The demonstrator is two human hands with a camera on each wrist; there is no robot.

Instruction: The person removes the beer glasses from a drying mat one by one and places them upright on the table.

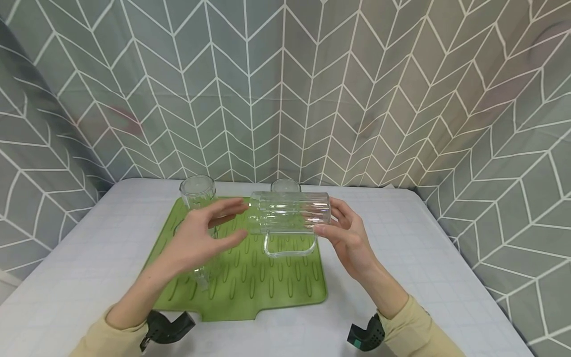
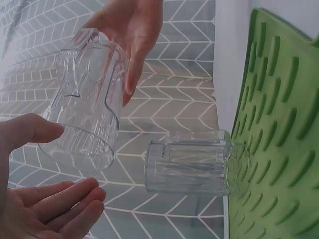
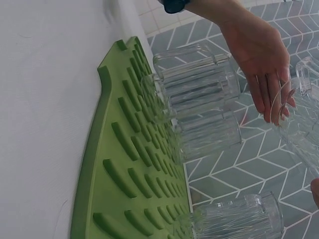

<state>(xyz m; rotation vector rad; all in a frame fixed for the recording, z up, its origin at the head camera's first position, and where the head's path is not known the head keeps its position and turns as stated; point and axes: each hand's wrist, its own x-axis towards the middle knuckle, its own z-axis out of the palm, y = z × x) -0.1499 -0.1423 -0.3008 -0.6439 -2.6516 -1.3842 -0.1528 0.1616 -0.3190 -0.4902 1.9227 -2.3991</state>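
My right hand (image 1: 350, 238) grips a clear glass mug (image 1: 290, 210) by one end, thumb on the near side and fingers behind. The mug lies sideways in the air above the green mat (image 1: 303, 282), its handle (image 1: 290, 253) toward me. At its other end my left hand (image 1: 200, 233) is spread, thumb and fingers apart around the round end (image 2: 77, 148). Whether the left fingers touch the glass, I cannot tell. In the right wrist view the left hand (image 3: 261, 59) shows beside the mug with its fingers extended.
Three more glass mugs stand on the mat: one at the back left (image 1: 198, 188), one at the back (image 1: 285, 185) behind the held mug, and one partly hidden below my left hand, its handle (image 1: 201, 277) showing. A white-covered table (image 1: 383, 277) surrounds the mat; a patterned curtain (image 1: 285, 99) hangs behind.
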